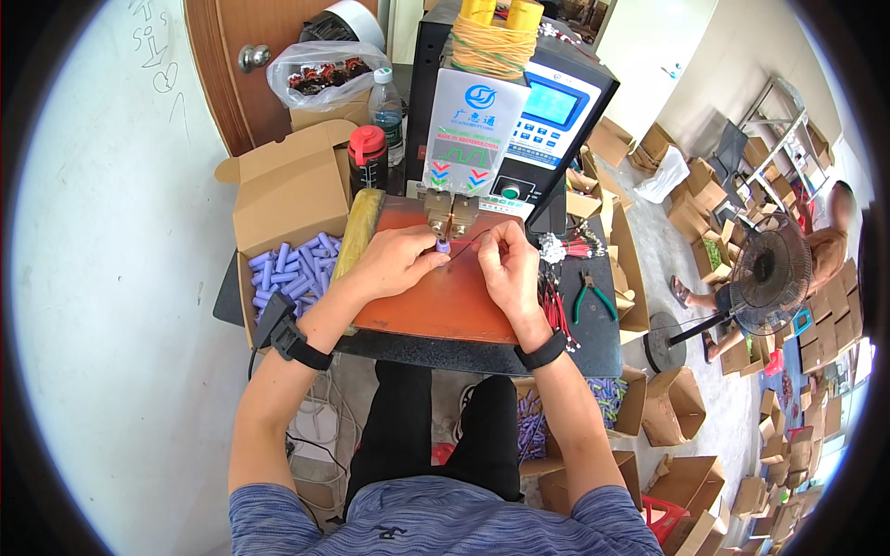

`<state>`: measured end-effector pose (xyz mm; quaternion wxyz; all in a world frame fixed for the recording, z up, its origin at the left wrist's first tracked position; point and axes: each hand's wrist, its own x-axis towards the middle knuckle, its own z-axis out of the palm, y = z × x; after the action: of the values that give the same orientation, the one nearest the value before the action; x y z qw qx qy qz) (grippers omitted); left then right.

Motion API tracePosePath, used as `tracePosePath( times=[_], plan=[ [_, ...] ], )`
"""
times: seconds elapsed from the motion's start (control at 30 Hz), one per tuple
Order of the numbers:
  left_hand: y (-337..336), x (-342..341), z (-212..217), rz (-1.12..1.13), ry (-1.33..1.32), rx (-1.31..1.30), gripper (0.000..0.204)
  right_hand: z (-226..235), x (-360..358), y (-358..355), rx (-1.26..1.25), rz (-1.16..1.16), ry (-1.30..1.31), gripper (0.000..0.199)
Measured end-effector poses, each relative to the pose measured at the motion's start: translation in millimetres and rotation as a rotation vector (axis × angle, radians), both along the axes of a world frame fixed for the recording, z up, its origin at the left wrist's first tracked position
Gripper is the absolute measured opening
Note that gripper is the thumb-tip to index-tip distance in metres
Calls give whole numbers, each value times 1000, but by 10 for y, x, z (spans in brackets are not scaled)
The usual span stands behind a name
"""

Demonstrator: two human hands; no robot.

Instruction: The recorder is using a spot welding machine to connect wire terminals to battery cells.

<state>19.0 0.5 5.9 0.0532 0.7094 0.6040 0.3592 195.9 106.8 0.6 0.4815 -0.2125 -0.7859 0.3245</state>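
Under the copper-coloured electrodes of a spot welder, a small purple battery cell stands upright. My left hand comes in from the left and pinches that cell between thumb and fingers. On the other side, my right hand is closed, thumb against fingertips, on a thin dark wire that runs toward the top of the cell. Whether the wire touches the cell is too small to tell. Both hands are over an orange-brown work mat.
An open carton of purple cells is at the left, beside a yellowish rolled bundle. Red-capped bottle stands behind. At right lie green-handled pliers and red wire leads. Beyond are a fan, cartons and another person.
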Motion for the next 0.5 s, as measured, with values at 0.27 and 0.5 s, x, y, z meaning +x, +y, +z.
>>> tracePosePath(
  times=[0.27,0.5],
  plan=[
    [18,-1,-11,-4,6,16,21,11,-15,14,-15,-14,7,13],
    [0,-5,-9,3,8,8,21,-34,-25,29,-6,-22,-5,13]
  ],
)
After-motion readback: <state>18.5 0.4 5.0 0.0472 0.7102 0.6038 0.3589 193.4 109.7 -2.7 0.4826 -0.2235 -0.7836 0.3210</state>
